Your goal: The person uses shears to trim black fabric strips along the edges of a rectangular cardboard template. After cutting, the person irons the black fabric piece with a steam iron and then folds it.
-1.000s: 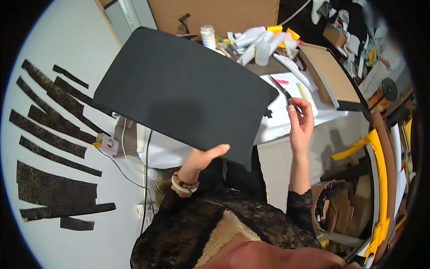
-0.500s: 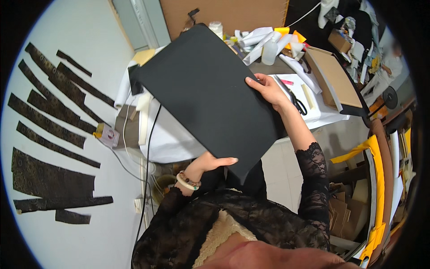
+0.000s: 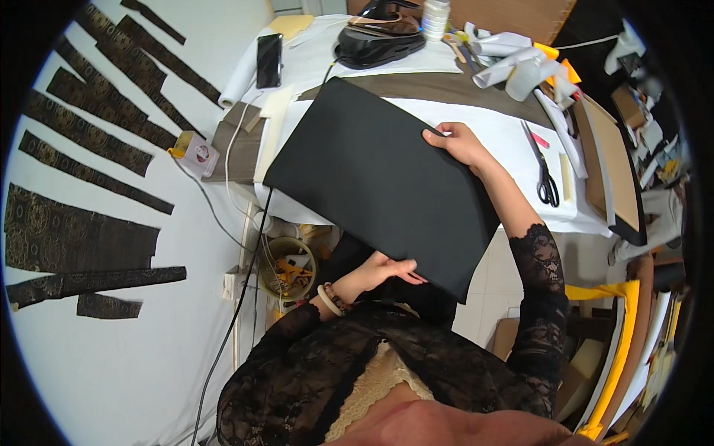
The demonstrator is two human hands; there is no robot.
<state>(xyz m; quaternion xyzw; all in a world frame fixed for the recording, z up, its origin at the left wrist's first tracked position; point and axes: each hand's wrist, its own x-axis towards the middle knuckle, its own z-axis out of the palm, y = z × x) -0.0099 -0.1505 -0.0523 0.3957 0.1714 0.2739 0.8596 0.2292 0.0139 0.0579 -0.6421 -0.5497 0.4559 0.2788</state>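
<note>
A large flat black sheet (image 3: pixel 379 178), stiff-looking with straight edges, is held tilted above the near part of the table. My right hand (image 3: pixel 457 143) grips its far right edge, thumb on top and fingers curled below. At the near edge, my left hand (image 3: pixel 383 272) pinches the sheet, its thumb over the top and fingers partly hidden underneath. Under the sheet lies a white covering (image 3: pixel 446 113) on the table. Black-handled scissors (image 3: pixel 547 178) rest to the right of my right hand, beside a pink strip (image 3: pixel 541 140) and a cream strip (image 3: pixel 567 177).
At the back stand a black iron-like device (image 3: pixel 379 44) and a white thread spool (image 3: pixel 436 18). A phone (image 3: pixel 269 61) lies at back left. Dark patterned fabric pieces (image 3: pixel 71 223) hang on the left wall. A bin of scraps (image 3: pixel 288 267) stands below the table's left end.
The black sheet has tipped flatter and come lower, uncovering the phone and the black device behind it. Both hands keep their hold on its edges. The view has shifted.
</note>
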